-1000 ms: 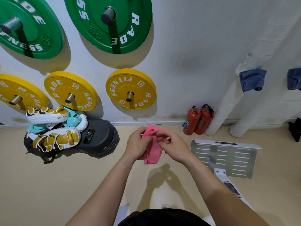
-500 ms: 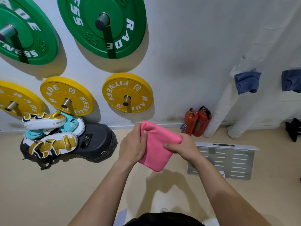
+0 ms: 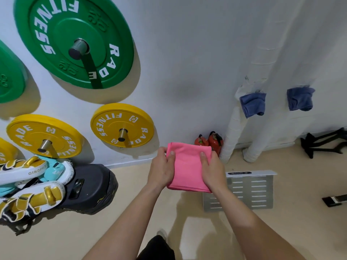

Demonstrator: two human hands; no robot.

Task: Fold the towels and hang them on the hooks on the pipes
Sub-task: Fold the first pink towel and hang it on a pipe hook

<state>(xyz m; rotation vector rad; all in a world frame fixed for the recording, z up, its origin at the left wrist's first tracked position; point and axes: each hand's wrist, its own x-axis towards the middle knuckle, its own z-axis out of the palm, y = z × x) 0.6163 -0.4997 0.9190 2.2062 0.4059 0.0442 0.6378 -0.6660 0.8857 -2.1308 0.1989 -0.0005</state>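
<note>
Pink folded cloth towel (image 3: 187, 167) was held up in front of the body, above the beige floor (image 3: 129, 199), with both forearms extended forward. Its left edge was gripped by the left hand (image 3: 162, 170), thumb laid on top. Its right edge was gripped likewise by the right hand (image 3: 213, 170). A blue cloth towel (image 3: 252, 105) was noted hanging on the white wrapped pipe (image 3: 231, 134), well apart, upper right.

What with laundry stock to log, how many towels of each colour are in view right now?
Pink towel: 1, held between the left hand and the right hand
Blue towels: 2, hanging by the white pipes
Total: 3 towels
</note>
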